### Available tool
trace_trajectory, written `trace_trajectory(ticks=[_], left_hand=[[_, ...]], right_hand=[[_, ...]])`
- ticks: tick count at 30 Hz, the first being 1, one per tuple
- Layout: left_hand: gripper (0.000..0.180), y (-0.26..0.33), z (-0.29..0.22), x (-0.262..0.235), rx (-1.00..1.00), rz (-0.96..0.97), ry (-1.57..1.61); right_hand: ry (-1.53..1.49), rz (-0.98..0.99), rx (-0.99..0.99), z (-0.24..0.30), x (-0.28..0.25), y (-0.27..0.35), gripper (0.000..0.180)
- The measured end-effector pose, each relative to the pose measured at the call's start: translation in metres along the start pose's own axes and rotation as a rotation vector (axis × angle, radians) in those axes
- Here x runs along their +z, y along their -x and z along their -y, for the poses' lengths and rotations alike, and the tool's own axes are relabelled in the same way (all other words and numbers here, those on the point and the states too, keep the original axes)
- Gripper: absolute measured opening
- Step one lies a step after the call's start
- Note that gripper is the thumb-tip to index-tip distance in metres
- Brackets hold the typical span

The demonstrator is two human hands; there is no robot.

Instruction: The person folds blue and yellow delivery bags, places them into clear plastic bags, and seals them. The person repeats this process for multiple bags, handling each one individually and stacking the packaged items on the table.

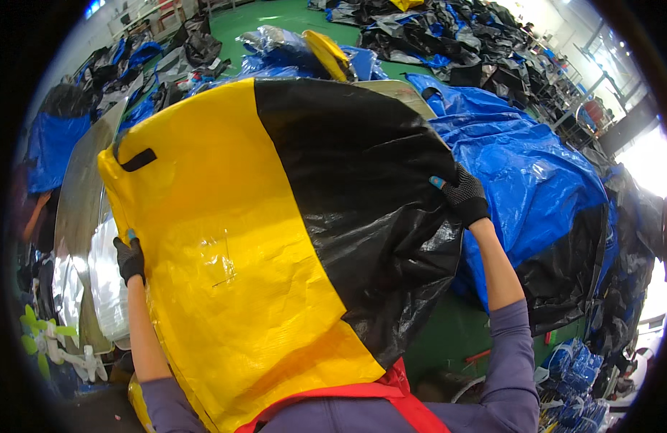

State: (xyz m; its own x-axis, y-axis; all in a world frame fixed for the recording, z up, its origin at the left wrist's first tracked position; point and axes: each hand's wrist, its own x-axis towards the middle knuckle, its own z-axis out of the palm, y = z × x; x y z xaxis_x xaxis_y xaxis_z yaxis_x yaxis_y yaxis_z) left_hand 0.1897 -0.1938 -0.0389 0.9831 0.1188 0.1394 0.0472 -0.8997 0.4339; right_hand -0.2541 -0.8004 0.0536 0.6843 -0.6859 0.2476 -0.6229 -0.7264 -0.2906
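Observation:
A large yellow and black plastic cover (pixel 225 216) is spread between my hands, its lower end against my body. At its left edge, my left hand (pixel 130 258) in a black glove grips the yellow part, thumb on top. My right hand (pixel 463 196), also gloved, pinches the right edge of the black part, with the thumb on the upper face and the other fingers partly behind. Both gloves leave blue-tinted thumb tips showing. A short black strap (pixel 138 159) lies on the yellow part near its upper left corner.
Blue and black sheeting (pixel 528 173) is heaped at the right. A table edge (pixel 77 238) shows at the left, near a small green-bladed fan (pixel 45 335). Folded blue packs (pixel 575 368) lie at lower right. More sheeting (pixel 456 36) covers the green floor (pixel 275 18) beyond. Another person's arm (pixel 37 214) shows far left.

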Motion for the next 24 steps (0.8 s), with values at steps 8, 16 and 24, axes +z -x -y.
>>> trace_trajectory(ticks=[8,16,24], left_hand=[[0.049,0.205,-0.263,0.016,1.225,0.191,0.444],[0.039,0.151,-0.460,0.022,1.409,0.348,0.117],[0.016,0.149,-0.430,-0.034,1.703,-0.275,-0.163]], right_hand=[[-0.213,0.188,0.001,0.089,-0.041,-0.066,0.068],[-0.310,-0.330,-0.694,0.126,-0.007,0.026,0.031],[0.063,0.127,-0.296,0.077,0.115,0.048,0.062]])
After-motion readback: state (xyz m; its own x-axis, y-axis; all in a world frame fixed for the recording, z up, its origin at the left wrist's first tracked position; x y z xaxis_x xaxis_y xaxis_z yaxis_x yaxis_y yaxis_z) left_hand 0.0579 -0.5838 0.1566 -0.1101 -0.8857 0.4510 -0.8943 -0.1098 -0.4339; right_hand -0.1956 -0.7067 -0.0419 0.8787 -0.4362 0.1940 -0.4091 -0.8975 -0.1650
